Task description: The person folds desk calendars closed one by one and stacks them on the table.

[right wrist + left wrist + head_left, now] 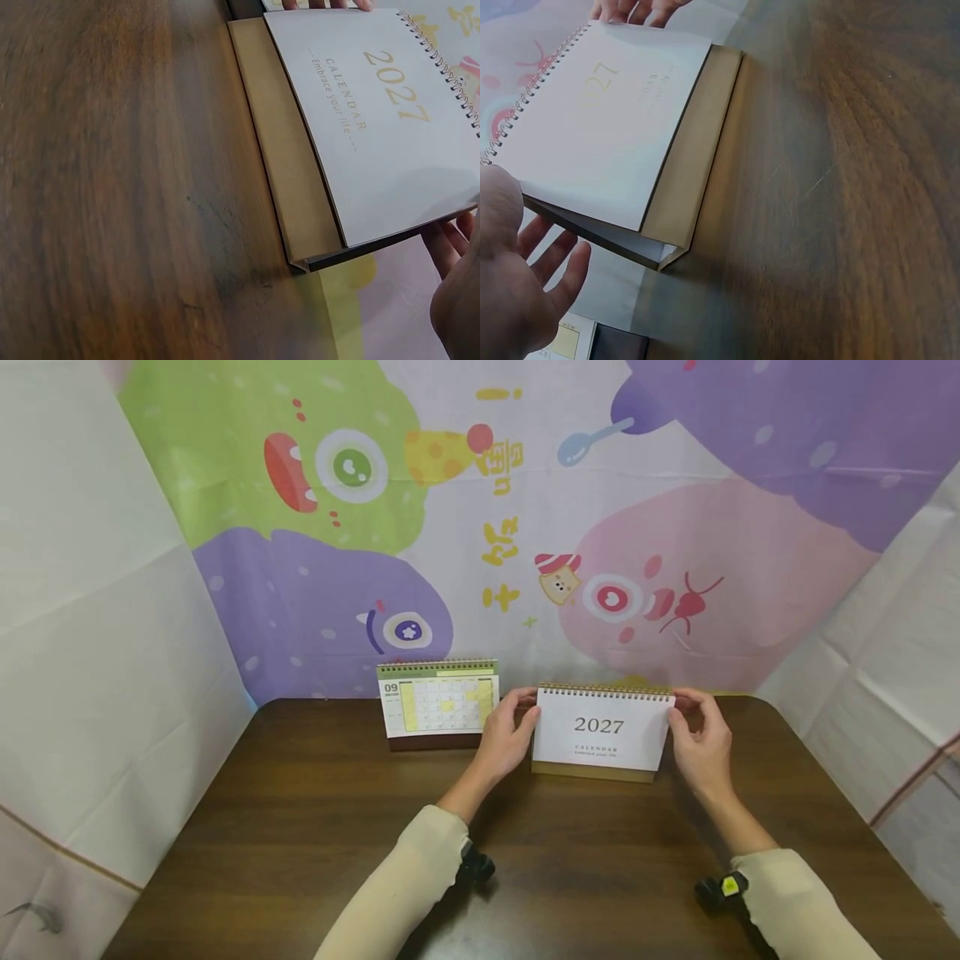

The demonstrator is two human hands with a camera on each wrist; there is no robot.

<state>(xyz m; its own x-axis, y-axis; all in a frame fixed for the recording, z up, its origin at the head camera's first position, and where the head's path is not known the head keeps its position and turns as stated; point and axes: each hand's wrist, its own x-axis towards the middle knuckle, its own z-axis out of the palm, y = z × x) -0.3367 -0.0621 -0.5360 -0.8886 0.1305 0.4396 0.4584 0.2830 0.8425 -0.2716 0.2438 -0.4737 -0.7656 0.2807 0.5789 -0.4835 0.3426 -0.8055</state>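
A white desk calendar (600, 714) printed "2027" stands tilted back on the table, with a spiral binding along its top and a tan base (289, 142) showing below the cover. My left hand (507, 737) grips its left edge, thumb at the front and fingers behind. At the opposite edge my right hand (703, 742) holds it the same way, near the upper corner. In the left wrist view the fingers of my left hand (517, 277) spread under the calendar's side. Part of my right hand (457, 277) is cut off by the frame in the right wrist view.
Left of the white calendar stands a second desk calendar (441, 706) with a green top, a "09" page and a dark base, close to my left hand. Behind the brown wooden table (337, 843) hangs a cartoon-printed cloth (465, 527). Pale cloth walls (82, 568) flank both sides.
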